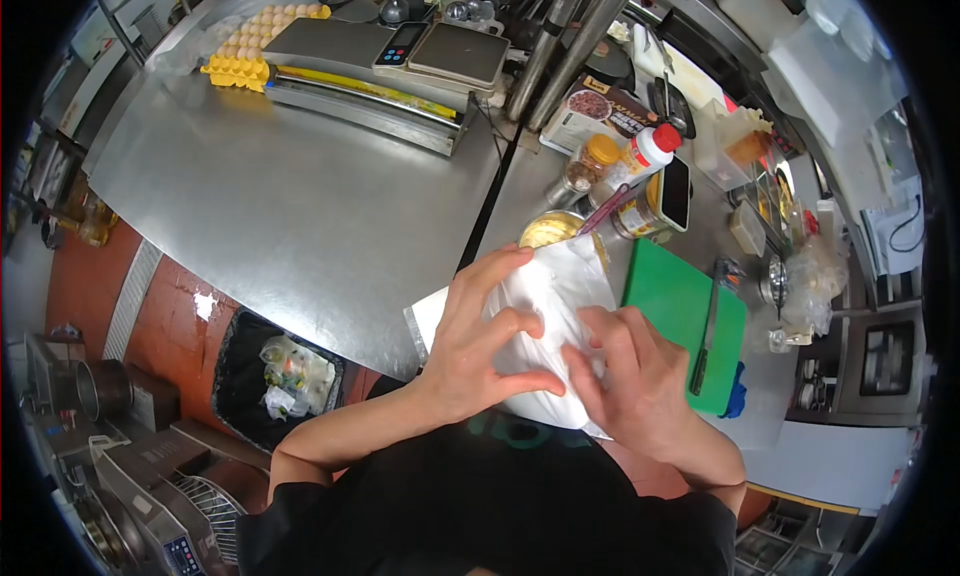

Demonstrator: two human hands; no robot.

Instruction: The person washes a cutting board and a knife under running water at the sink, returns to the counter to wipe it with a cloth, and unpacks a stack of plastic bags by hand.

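Note:
A white plastic bag lies in front of my body at the counter's near edge, wrinkled and partly covered by both hands. My left hand rests along its left side with fingers spread and bent. The right hand curls its fingers and thumb against the bag's right side, gathering the film; its fingertips are partly hidden. Just beyond the bag sits a bowl with pale yellow contents, partly covered by it. A purple-handled utensil leans beside the bowl. Under my left wrist, a white sheet sticks out.
On the right lie a green cutting board and a knife. Jars, a red-capped bottle and a phone stand behind. Farther back are a scale, wrap dispenser and eggs. A bin stands lower left.

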